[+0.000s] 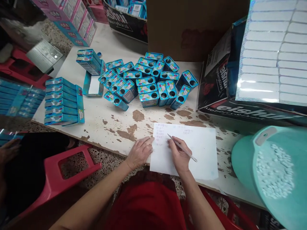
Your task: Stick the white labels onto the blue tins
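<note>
A white sheet of paper (pixel 203 156) with several lines of faint handwriting at its upper left lies near the table's front edge. My right hand (pixel 181 158) rests on it, gripping a slim pen (pixel 192 157) whose tip points at the written lines. My left hand (pixel 141 151) lies flat with fingers extended, fingertips at the paper's left edge, holding nothing. Beyond both hands stands a cluster of small blue boxes (pixel 146 89) with dark round holes in their tops.
Left on the worn white table (pixel 115 118) sits a tray of blue boxes (pixel 63 102). At right are a black carton (pixel 216 76), a label sheet (pixel 263 70) and a teal bucket (pixel 244 156) with small white pieces. A red stool (pixel 51 179) and another person's hand (pixel 9 150) are at left.
</note>
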`<control>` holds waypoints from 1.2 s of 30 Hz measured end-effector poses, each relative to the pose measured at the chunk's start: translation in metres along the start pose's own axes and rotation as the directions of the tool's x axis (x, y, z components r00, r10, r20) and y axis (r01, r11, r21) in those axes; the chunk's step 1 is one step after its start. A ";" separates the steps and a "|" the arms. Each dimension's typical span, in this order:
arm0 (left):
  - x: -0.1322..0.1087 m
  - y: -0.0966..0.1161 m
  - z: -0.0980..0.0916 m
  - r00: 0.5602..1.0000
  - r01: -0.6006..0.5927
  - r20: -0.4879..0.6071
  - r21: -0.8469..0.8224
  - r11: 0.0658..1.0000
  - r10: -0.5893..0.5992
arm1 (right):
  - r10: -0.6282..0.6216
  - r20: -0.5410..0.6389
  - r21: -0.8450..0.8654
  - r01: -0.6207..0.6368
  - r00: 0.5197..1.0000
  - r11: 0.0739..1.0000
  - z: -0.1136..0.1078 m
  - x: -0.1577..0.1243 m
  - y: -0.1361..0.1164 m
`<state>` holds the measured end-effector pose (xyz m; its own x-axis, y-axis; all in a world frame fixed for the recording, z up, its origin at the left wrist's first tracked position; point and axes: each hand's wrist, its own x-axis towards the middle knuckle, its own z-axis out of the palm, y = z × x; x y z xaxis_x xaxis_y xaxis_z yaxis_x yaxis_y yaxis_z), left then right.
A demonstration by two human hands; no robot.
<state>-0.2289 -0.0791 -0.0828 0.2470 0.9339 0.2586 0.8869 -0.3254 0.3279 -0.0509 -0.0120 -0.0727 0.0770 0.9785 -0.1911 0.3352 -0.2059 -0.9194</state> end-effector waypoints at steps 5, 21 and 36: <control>0.008 -0.004 0.001 1.000 0.015 0.018 0.058 0.998 -0.016 | -0.055 0.044 -0.106 0.060 0.997 0.993 0.006 0.010 -0.001; 0.014 -0.006 0.007 0.997 0.063 0.034 0.094 0.994 -0.066 | -0.299 0.060 -0.326 0.302 0.952 0.896 0.016 0.020 0.013; 0.014 -0.005 0.007 0.996 0.075 0.038 0.095 0.993 -0.079 | -0.355 0.059 -0.384 0.350 0.933 0.854 0.018 0.021 0.016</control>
<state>-0.2276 -0.0633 -0.0871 0.1913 0.9615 0.1973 0.9360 -0.2392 0.2583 -0.0611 0.0053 -0.0982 -0.1030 0.9864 0.1282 0.6742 0.1640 -0.7201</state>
